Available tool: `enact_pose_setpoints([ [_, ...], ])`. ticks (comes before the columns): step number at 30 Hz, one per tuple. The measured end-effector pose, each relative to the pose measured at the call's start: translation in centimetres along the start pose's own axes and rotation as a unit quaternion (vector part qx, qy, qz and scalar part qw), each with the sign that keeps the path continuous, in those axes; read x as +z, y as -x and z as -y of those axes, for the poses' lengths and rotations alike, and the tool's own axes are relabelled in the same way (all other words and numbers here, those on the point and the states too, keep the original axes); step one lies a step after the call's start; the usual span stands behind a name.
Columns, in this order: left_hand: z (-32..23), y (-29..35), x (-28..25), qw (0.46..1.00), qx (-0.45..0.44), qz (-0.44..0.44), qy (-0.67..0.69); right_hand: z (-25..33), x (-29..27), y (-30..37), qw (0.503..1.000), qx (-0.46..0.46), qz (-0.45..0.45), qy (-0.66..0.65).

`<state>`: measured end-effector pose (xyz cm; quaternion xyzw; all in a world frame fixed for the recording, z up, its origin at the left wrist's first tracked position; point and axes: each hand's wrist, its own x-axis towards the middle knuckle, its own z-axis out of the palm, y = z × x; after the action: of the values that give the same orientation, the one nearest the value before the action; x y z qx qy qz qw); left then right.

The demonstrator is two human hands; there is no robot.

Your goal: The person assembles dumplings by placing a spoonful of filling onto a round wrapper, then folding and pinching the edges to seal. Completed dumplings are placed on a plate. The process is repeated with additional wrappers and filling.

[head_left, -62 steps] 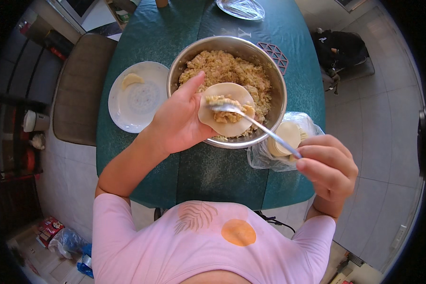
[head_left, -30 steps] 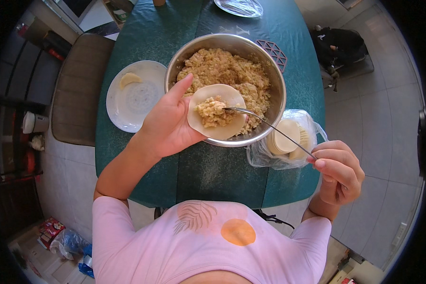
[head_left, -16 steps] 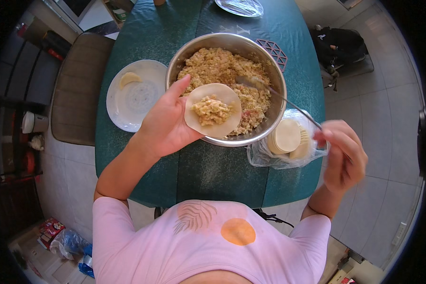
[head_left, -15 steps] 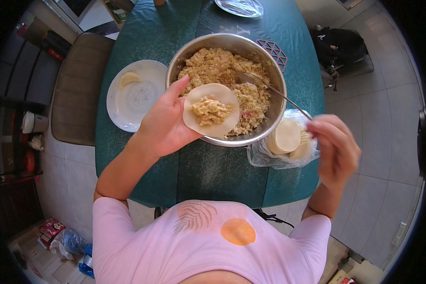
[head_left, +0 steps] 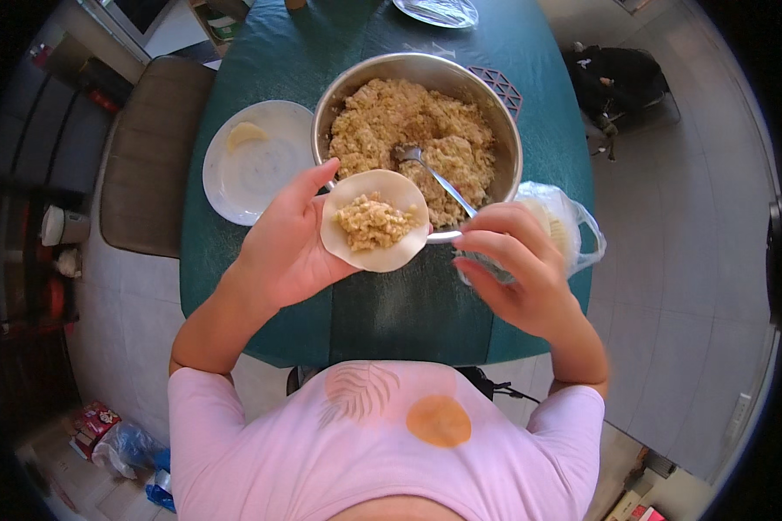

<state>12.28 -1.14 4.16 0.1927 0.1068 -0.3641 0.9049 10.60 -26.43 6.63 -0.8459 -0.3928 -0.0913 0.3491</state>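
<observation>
My left hand (head_left: 280, 234) holds a round dumpling wrapper (head_left: 335, 247) with a mound of minced filling (head_left: 375, 222) on its middle. The wrapper lies across the fingers, with the thumb raised at its edge. Just behind it stands a large steel bowl (head_left: 511, 130) of the same filling. A metal spoon (head_left: 439, 178) rests in the bowl, its handle leaning over the near right rim. My right hand (head_left: 526, 273) is beside that handle, fingers bent but apart, with nothing seen between them. Its fingers partly cover the plastic bag (head_left: 586, 234) with the stacked wrappers.
Left of the bowl, a white plate (head_left: 256, 178) carries one folded dumpling (head_left: 248, 133). A reddish lattice trivet (head_left: 500, 87) sits behind the bowl's right side. A plastic-covered plate (head_left: 439, 10) is at the far end of the green table (head_left: 400, 321). A brown padded seat (head_left: 152, 156) stands at the left.
My right hand has let go of the spoon, which now lies in the bowl, and has moved left toward the wrapper. My left hand has shifted slightly left and nearer to me with the filled wrapper.
</observation>
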Motion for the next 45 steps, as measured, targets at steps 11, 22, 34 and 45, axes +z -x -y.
enact_pose_setpoints([
  [11, 5.2, 4.3, 0.2, 0.996, -0.093, 0.001, 0.002, 3.2, 3.7, 4.4, 0.940, 0.168, -0.044, -0.293],
  [22, 8.9, 5.2, -1.1, 0.972, -0.123, 0.034, -0.195, 6.2, 5.0, 9.5, 0.878, 0.297, -0.086, -0.365],
  [34, 9.9, 5.1, 0.0, 0.955, -0.121, -0.029, -0.269, 7.2, 4.8, 11.0, 0.847, 0.347, -0.098, -0.391],
  [45, 10.0, 4.3, 0.3, 0.923, -0.139, -0.052, -0.356, 7.0, 4.8, 11.5, 0.851, 0.353, -0.070, -0.381],
])
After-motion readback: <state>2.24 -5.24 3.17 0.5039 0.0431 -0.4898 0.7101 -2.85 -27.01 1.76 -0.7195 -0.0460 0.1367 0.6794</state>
